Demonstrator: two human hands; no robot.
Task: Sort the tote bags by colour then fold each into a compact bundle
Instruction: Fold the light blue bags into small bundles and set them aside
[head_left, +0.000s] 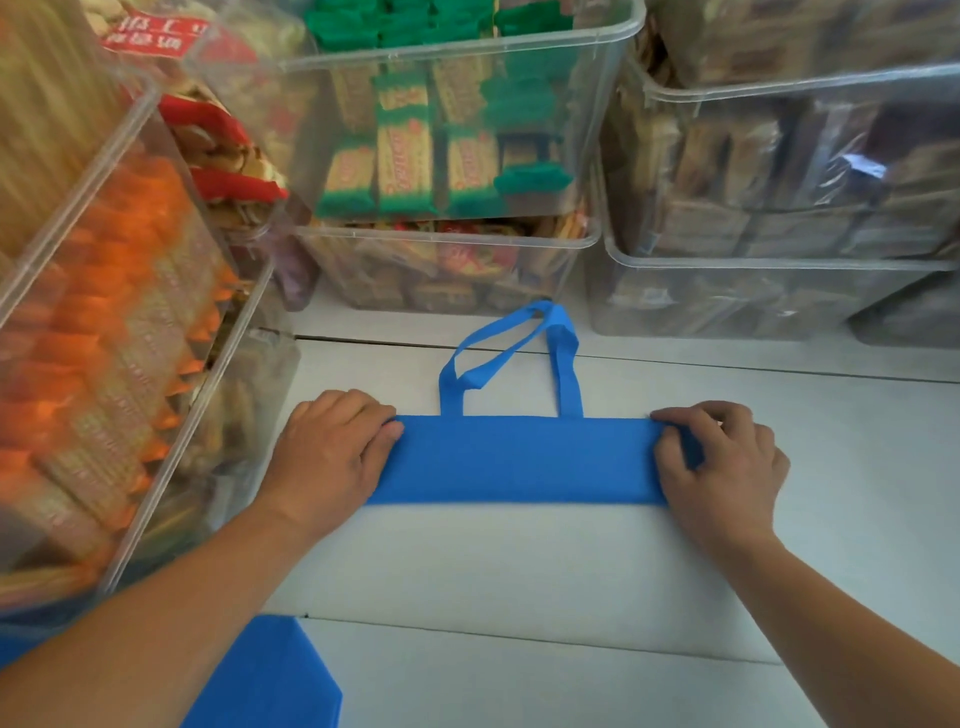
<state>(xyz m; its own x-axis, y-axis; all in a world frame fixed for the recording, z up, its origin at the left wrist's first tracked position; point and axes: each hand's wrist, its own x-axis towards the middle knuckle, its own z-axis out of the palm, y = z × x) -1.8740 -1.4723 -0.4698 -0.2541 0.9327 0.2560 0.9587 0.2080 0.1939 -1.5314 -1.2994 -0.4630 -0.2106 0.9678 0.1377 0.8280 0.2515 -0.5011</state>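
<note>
The left hand (332, 452) is pinching the left end of the folded blue tote bag (519, 460) lying on the surface (519, 571), the right hand (727, 467) is gripping its right end, and loosening either grip is probably risking the fold springing open.

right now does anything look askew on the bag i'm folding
Only the handles: they stick out past the far edge of the folded blue tote bag, one twisted across the other, not tucked in. The strip itself lies straight between the left hand and right hand gripping its ends.
</note>
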